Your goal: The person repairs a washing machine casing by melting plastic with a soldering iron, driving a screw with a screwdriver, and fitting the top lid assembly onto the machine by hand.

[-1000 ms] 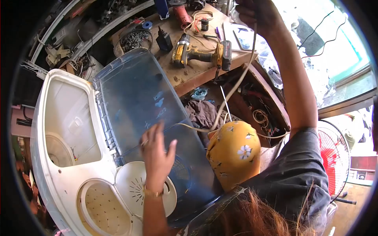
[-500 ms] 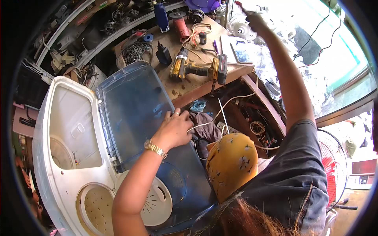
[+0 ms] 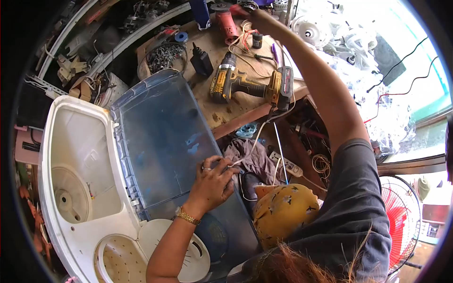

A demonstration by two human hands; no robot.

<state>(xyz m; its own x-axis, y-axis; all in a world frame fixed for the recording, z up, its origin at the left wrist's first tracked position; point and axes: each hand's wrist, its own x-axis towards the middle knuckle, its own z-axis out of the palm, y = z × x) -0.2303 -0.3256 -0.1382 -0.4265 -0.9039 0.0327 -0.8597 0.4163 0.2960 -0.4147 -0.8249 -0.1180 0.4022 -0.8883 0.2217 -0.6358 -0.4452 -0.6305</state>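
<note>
My left hand [image 3: 214, 186], with a ring and gold watch, is closed at the edge of the blue translucent lid [image 3: 158, 137], its fingertips pinching a white cable [image 3: 257, 141]. At the top, my right hand [image 3: 257, 18] is closed on a slim red object [image 3: 239, 10], blurred and partly hidden. Just below it lies a red power tool [image 3: 227, 28]. A yellow cordless drill [image 3: 252, 88] rests on the wooden bench [image 3: 226, 113], near a black bottle [image 3: 201, 60]. The white washing machine body [image 3: 49, 141] stands at the left.
A round white perforated cover [image 3: 200, 257] lies on the lid. Grey cloth [image 3: 250, 155] and a power strip [image 3: 290, 167] are below the bench. My knee is under yellow patterned fabric [image 3: 285, 212]. A red fan [image 3: 396, 221] stands right; white plastic parts [image 3: 311, 30] are piled at upper right.
My right hand has moved left across the bench top with the red object. My left hand has shifted down along the lid edge. The view has tilted slightly.
</note>
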